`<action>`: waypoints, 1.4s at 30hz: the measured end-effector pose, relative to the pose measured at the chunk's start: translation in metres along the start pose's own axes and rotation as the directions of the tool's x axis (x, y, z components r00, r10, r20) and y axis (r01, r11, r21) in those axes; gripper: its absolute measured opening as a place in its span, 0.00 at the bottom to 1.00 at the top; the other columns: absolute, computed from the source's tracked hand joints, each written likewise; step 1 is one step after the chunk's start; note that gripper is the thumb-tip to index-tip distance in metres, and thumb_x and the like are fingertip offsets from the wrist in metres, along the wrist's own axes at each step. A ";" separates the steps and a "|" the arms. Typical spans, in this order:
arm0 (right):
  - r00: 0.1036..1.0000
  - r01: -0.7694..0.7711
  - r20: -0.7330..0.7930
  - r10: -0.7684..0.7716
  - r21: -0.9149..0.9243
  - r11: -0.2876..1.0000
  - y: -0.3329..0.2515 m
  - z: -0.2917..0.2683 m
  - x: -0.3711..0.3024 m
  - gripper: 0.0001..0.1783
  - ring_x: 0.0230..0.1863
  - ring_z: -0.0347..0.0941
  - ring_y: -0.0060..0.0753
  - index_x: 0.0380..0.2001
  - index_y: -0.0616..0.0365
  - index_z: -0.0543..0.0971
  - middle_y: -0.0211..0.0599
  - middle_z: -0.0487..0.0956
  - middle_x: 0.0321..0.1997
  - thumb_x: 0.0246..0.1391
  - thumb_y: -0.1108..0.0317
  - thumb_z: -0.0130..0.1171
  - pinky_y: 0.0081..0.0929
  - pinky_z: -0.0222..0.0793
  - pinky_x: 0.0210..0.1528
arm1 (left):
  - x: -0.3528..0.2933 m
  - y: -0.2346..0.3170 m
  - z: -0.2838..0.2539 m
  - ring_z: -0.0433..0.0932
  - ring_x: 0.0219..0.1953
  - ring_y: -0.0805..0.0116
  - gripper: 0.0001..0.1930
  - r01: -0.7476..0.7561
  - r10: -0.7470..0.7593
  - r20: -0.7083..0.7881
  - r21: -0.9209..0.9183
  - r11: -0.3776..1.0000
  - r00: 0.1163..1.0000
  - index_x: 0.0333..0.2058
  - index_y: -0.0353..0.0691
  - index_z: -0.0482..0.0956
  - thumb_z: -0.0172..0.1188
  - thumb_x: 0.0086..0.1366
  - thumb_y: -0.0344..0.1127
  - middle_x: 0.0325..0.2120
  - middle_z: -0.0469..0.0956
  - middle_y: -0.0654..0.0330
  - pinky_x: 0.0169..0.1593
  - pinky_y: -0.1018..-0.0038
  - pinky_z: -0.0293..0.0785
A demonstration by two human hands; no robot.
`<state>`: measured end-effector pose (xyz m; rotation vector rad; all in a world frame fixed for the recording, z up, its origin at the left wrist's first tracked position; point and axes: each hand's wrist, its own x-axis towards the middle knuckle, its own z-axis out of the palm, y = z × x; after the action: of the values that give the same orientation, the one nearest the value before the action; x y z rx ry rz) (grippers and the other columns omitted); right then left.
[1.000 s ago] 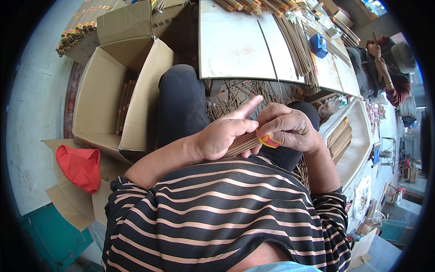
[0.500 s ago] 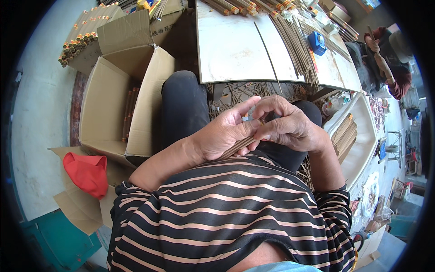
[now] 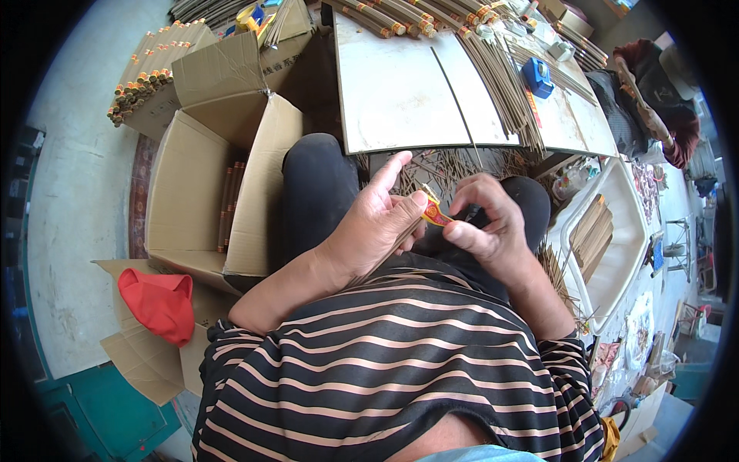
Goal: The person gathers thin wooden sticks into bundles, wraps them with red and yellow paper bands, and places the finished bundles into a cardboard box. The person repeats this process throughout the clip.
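My left hand (image 3: 375,231) is closed around a thin bundle of brown incense sticks (image 3: 389,258) over my lap, its index finger stretched out. At the bundle's upper end a red and yellow paper label (image 3: 437,216) sticks out to the right from under my left thumb. My right hand (image 3: 493,219) has the label's free end between its thumb and curled fingers. The lower part of the bundle is mostly hidden behind my left hand and wrist.
Ahead stands a white-topped table (image 3: 400,92) with loose incense sticks (image 3: 504,85), labelled bundles (image 3: 400,19) and a blue dispenser (image 3: 537,75). An open cardboard box (image 3: 185,192) is at left, a white tub (image 3: 616,281) at right. Another person's arm (image 3: 643,104) shows far right.
My right hand has drawn away to the right from my left hand, and the red and yellow label now shows between them. The left hand keeps its hold on the incense sticks.
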<state>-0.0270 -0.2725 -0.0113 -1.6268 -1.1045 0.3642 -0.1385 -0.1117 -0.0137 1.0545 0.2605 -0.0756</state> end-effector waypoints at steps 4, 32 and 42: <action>0.972 -0.232 0.010 0.235 0.220 0.948 -0.002 0.021 -0.003 0.12 0.28 0.66 0.21 0.23 0.62 0.74 0.30 0.71 0.24 0.50 0.63 0.60 0.19 0.63 0.32 | -0.001 -0.001 0.002 0.69 0.24 0.79 0.33 -0.033 0.035 -0.053 0.056 0.998 0.998 0.59 0.34 0.45 0.52 0.64 0.40 0.22 0.71 0.60 0.23 0.84 0.66; 0.985 -0.162 -0.020 0.173 0.259 0.952 0.014 0.024 -0.005 0.11 0.25 0.65 0.19 0.22 0.62 0.74 0.30 0.71 0.22 0.50 0.65 0.60 0.19 0.62 0.26 | 0.003 -0.004 -0.007 0.69 0.18 0.79 0.13 0.079 -0.066 0.091 -0.152 0.985 0.994 0.40 0.38 0.65 0.49 0.65 0.41 0.22 0.71 0.60 0.21 0.87 0.65; 0.999 0.003 -0.036 0.003 0.150 0.989 0.024 0.023 -0.001 0.11 0.25 0.67 0.25 0.21 0.60 0.72 0.33 0.71 0.22 0.47 0.66 0.62 0.22 0.63 0.28 | 0.007 -0.007 -0.010 0.69 0.18 0.77 0.12 0.125 -0.090 0.154 -0.231 0.965 0.984 0.39 0.38 0.66 0.47 0.66 0.42 0.22 0.71 0.58 0.21 0.86 0.66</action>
<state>-0.0330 -0.2592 -0.0412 -1.4948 -1.0252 0.4072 -0.1351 -0.1056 -0.0260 0.7894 0.1915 -0.2119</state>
